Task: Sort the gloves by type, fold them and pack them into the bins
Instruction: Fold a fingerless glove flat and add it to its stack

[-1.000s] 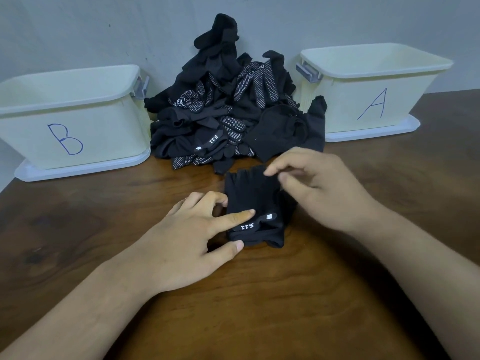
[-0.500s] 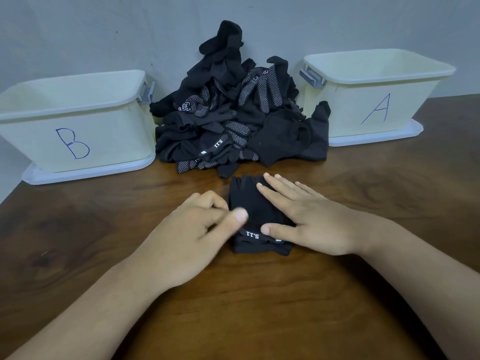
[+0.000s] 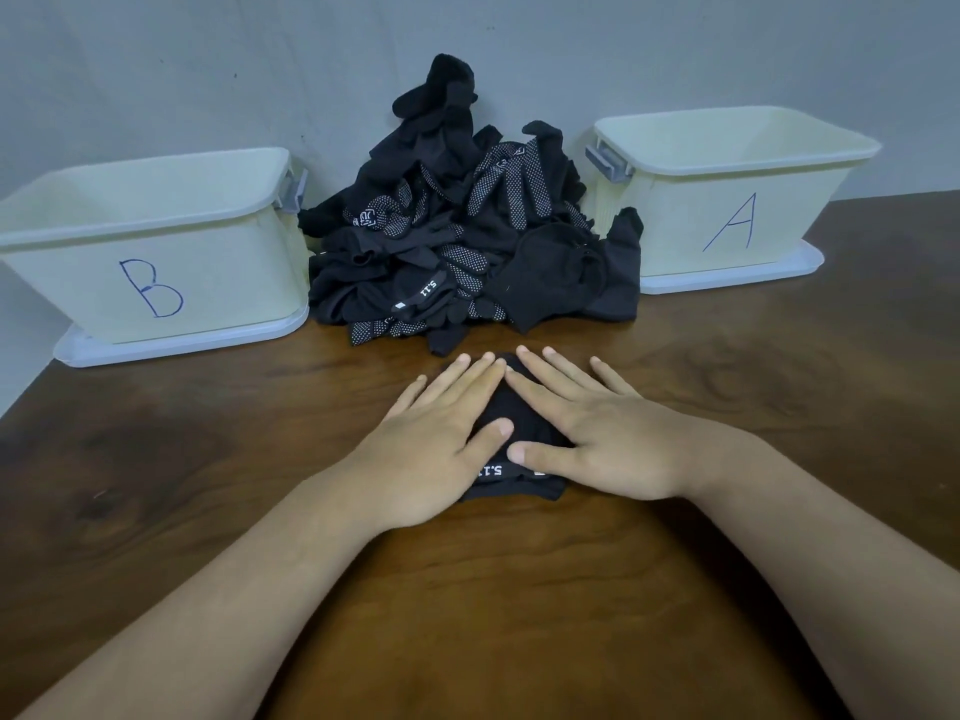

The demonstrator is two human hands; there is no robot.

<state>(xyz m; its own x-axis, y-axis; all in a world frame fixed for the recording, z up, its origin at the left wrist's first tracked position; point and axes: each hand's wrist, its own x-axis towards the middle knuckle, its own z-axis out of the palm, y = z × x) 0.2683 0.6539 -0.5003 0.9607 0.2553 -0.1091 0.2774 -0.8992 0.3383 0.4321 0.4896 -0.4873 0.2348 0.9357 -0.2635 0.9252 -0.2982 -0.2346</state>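
Head view: the left hand (image 3: 436,449) and right hand (image 3: 602,439) lie flat, fingers straight, side by side, pressing a folded black glove (image 3: 511,483) onto the wooden table (image 3: 519,615). Behind it sits the glove pile (image 3: 467,241), between bin B (image 3: 150,252) and bin A (image 3: 727,189); most of the glove is hidden, probably folded once.

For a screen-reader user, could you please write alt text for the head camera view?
The left hand and right hand press flat, fingers straight, on a folded black glove on a wooden table. Behind it a pile of black gloves leans against a grey wall, between cream bin B on the left and cream bin A on the right.
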